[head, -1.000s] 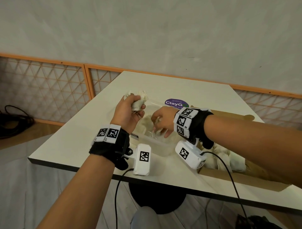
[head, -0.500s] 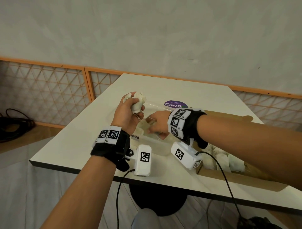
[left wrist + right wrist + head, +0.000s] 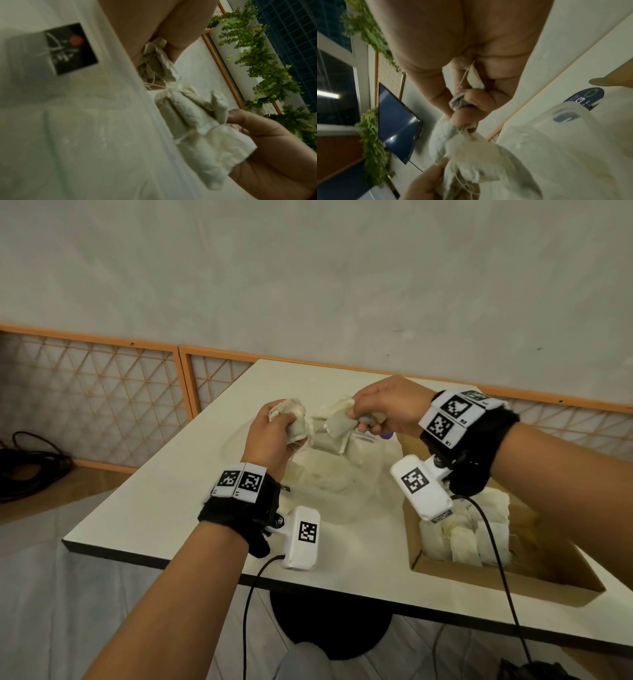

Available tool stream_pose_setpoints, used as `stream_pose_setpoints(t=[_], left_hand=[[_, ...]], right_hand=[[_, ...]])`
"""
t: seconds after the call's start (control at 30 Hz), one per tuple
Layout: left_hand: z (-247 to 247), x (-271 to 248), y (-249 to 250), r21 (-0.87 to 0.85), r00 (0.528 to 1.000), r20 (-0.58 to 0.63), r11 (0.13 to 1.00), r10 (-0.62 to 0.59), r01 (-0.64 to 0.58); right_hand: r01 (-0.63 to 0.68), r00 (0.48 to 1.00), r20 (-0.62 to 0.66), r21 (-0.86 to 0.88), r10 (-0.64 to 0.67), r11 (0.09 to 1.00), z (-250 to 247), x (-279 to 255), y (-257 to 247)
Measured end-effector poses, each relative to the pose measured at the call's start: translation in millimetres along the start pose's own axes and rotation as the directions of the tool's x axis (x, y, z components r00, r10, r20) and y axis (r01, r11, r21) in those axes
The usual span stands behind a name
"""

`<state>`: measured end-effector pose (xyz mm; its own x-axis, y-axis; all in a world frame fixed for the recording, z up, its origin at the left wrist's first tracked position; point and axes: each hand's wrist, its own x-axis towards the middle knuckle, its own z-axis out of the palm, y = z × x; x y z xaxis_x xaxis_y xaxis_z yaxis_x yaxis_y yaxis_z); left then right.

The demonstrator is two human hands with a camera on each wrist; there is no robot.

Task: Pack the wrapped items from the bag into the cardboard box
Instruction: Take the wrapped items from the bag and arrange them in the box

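Observation:
My left hand (image 3: 270,436) grips a bunch of cream wrapped items (image 3: 291,419) above the clear plastic bag (image 3: 329,484) on the table. Just to its right, my right hand (image 3: 373,412) holds several more wrapped items (image 3: 334,428) by their tied ends, lifted over the bag. Strings run between the two bunches (image 3: 171,83). In the right wrist view my fingers (image 3: 471,100) curl round cloth and string, with the wrapped items (image 3: 471,152) hanging below. The cardboard box (image 3: 507,577) sits at the table's right front, with several wrapped items (image 3: 462,539) lying in a row inside.
The white table (image 3: 171,508) has bare room at the left and back. A purple round sticker (image 3: 585,98) lies behind the bag. Wooden lattice panels (image 3: 102,398) run along the wall. Black cables (image 3: 30,463) lie on the floor at far left.
My right hand has come up out of the bag with several wrapped items, rising beside the left hand. The left hand has kept its bunch and barely moved.

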<state>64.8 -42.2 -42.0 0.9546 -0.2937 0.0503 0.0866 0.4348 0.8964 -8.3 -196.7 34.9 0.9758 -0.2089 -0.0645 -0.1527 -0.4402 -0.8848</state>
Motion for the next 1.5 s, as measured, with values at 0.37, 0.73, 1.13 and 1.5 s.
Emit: stream_pose_setpoints(t=[0.37,0.73,1.13,1.5], left_hand=[[29.3,-4.4,2.9,0.216,0.917,0.384,0.976,-0.109,0.026],[26.0,6.6,0.7,0.087,0.958,0.222,0.982,-0.181,0.166],[-5.0,13.0,11.0,-0.139,0.990,0.030,0.980,-0.136,0.139],[23.8,12.8,26.7,-0.322,0.966,0.181,0.917,-0.184,0.235]], right_hand=[[0.038,0.999,-0.042,0.184,-0.031,0.982,19.2,16.1,-9.9],[0.143,0.988,-0.024,-0.257,-0.154,0.956,29.9,21.0,19.4],[-0.157,0.986,-0.006,-0.312,0.164,0.937,19.8,30.8,32.2],[0.032,0.997,-0.049,-0.330,-0.052,0.943,29.7,5.2,6.3]])
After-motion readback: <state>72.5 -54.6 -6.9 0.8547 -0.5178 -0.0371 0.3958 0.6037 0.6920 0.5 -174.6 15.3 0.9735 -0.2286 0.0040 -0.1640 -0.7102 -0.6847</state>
